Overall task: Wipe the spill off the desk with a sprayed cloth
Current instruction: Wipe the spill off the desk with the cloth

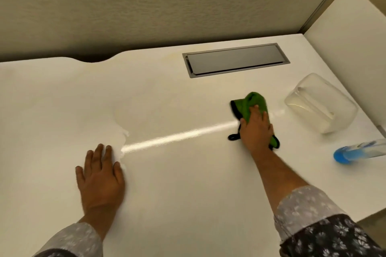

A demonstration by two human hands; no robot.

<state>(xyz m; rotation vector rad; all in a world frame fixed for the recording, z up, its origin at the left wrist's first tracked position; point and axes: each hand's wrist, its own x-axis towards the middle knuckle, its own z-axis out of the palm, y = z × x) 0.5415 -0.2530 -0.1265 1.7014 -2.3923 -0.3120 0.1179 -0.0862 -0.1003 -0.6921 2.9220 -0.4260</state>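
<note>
A green cloth [251, 103] with a black edge lies bunched on the white desk [177, 194], right of centre. My right hand [255, 129] presses down on it, fingers spread over the fabric. My left hand [100, 177] rests flat on the desk at the lower left, fingers apart, holding nothing. A wet, glossy patch [122, 129] spreads on the desk just above my left hand. A bright reflected streak runs from that patch to the cloth.
A clear plastic container [320, 103] lies on its side at the right. A spray bottle [359, 151] with a blue end lies near the right edge. A grey cable hatch [236, 59] is set into the desk's back. Beige partition panels stand behind and at the right.
</note>
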